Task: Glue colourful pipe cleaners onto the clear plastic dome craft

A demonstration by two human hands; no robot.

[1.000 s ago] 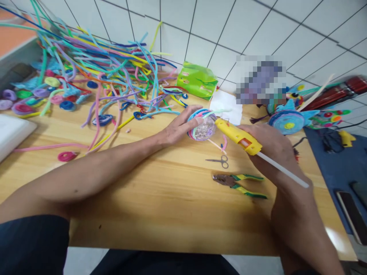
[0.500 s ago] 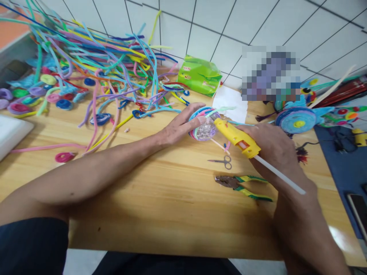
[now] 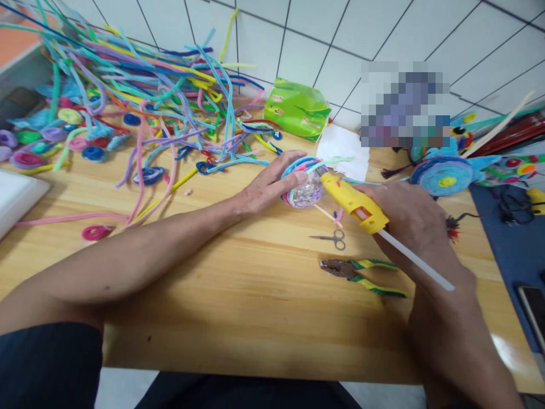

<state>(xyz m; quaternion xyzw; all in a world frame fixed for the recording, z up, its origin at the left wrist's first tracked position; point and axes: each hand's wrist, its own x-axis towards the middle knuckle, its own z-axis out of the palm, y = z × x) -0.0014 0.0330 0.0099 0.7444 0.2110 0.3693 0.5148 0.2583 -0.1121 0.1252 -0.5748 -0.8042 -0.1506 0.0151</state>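
Note:
My left hand [image 3: 272, 182] grips the left edge of a round piece [image 3: 307, 192] with coloured fuzzy strands around its rim and a clear, shiny middle; the thumb lies on top. A pale green strand [image 3: 336, 161] crosses its upper edge. My right hand [image 3: 404, 216] is wrapped round a yellow glue gun [image 3: 353, 203], whose tip is at the right side of the round piece. From the gun's back end sticks a white glue stick [image 3: 417, 260]. Whether the tip touches the piece cannot be made out.
Small scissors [image 3: 334, 238] and pliers [image 3: 361, 275] lie on the wooden table [image 3: 238, 318]. Fuzzy strands [image 3: 162, 85] pile up at the back left. A green packet [image 3: 296, 108] and white paper [image 3: 344, 153] lie behind; a blue disc figure [image 3: 443, 176] is at the right.
The glue gun has shifted very slightly right relative to the round piece. My left hand keeps its hold; the view has moved a little.

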